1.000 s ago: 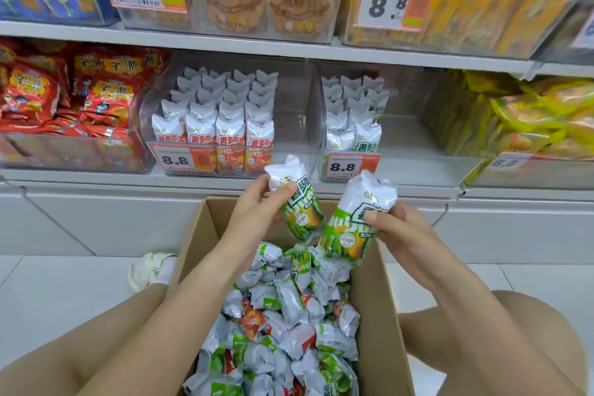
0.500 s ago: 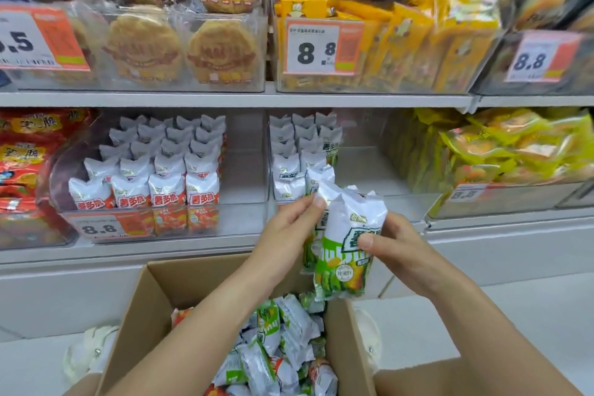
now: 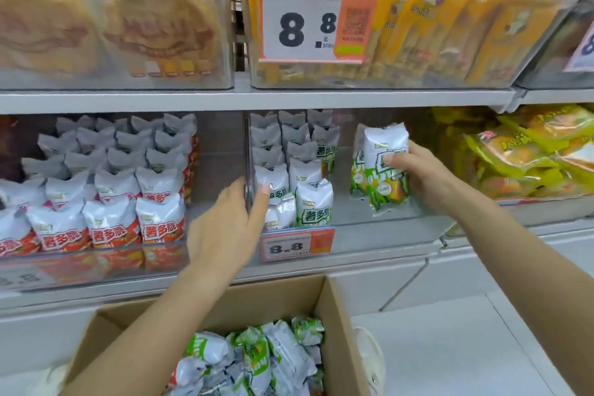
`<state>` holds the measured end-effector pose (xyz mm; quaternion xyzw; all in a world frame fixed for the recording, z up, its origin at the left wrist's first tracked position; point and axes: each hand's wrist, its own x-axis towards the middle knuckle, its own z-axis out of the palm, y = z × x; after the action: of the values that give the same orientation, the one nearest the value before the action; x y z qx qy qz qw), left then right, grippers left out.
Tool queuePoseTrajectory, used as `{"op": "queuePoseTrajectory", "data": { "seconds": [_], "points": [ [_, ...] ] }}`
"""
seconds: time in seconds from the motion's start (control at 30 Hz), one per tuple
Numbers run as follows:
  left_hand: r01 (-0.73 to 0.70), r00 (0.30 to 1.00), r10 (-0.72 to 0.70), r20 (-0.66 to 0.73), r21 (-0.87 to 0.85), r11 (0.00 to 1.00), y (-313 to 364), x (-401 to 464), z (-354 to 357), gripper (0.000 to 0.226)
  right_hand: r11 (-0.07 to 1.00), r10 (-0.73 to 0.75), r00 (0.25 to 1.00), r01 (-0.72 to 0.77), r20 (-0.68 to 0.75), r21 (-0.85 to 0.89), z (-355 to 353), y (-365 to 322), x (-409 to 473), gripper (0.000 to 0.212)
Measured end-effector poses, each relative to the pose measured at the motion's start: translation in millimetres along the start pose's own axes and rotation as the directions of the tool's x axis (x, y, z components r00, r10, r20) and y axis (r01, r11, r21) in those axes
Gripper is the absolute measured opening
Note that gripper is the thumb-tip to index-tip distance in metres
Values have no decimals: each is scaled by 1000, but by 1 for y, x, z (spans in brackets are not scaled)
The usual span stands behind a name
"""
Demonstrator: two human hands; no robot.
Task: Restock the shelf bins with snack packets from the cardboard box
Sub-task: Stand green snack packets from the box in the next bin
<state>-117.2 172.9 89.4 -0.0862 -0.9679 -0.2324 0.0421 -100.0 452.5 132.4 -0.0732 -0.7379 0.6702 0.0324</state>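
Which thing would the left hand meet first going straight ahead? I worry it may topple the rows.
Likely the front green packets in the clear bin: the left hand already has fingertips there, though contact is unclear.

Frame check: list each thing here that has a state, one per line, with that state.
right hand: grips two green packets, upright, inside the bin
left hand: fingers straight, touching the front packets in the green-packet bin
green-packet bin: left side stocked in rows, right side mostly bare
red-packet bin: partly full, packets upright
cardboard box: open, loose packets inside
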Motion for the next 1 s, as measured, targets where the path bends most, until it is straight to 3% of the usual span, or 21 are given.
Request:
{"op": "queuePoseTrajectory", "data": {
  "seconds": [0.1,0.23,0.37,0.5,0.63,0.83,0.93,1.0],
  "points": [
    [-11,1000,11,-14,14,1000,0,-1,-1,61,993,94,992,-88,85,-74,21,10,26,44],
    [-38,998,38,-45,18,999,-1,0,1,62,978,149,983,-130,109,-165,39,19,47,25],
    [-34,998,36,-58,37,999,1,-1,0,64,946,161,987,-151,11,-288,33,28,47,49],
    [-45,996,47,-70,35,998,0,0,3,63,933,119,993,-115,-11,-340,27,36,43,12],
    [-42,996,45,-78,30,999,0,-1,3,62,918,100,992,-120,-73,-378,28,36,42,10],
    [-48,994,53,-96,53,997,1,-1,3,61,815,113,990,-139,-81,-563,20,35,33,49],
    [-49,994,55,-100,59,997,1,-1,3,62,805,200,980,-173,-16,-567,21,39,32,47],
    [-44,994,50,-94,64,997,1,-1,3,61,847,253,967,-228,-12,-480,23,38,33,39]
  ]
}}
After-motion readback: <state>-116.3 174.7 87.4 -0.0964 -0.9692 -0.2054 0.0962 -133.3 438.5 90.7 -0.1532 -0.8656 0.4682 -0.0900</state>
